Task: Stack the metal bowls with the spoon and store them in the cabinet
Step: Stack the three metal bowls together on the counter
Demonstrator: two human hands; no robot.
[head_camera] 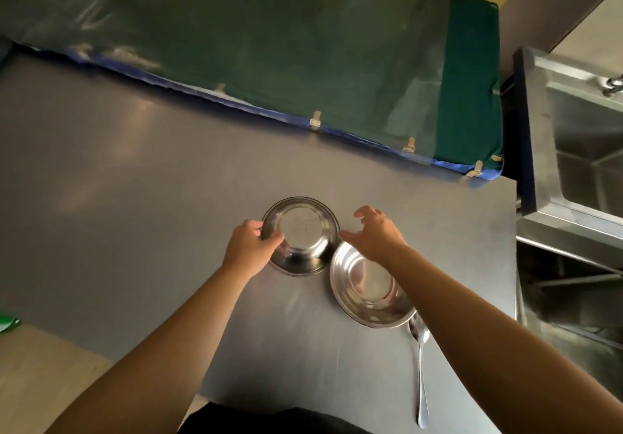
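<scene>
My left hand [251, 248] pinches the near-left rim of the far bowl [300, 236], thumb inside the lip and the other fingers under it, so far as I can tell. My right hand [377, 233] hovers with fingers spread and curled, holding nothing, just above the gap where the two rims meet. The near bowl [369, 290] sits tilted toward the table's right edge, and the spoon [420, 366] lies beside it, its head tucked under that bowl's near rim, handle pointing at the near edge.

A one-sided grip on a slick rim could let the bowl swing and knock its neighbour, and that could push the spoon toward the right edge.

The table [135, 181] is smooth grey metal, glare-streaked. A green-covered counter [303, 46] runs along its far edge, and a steel sink [573, 137] stands past the right edge.
</scene>
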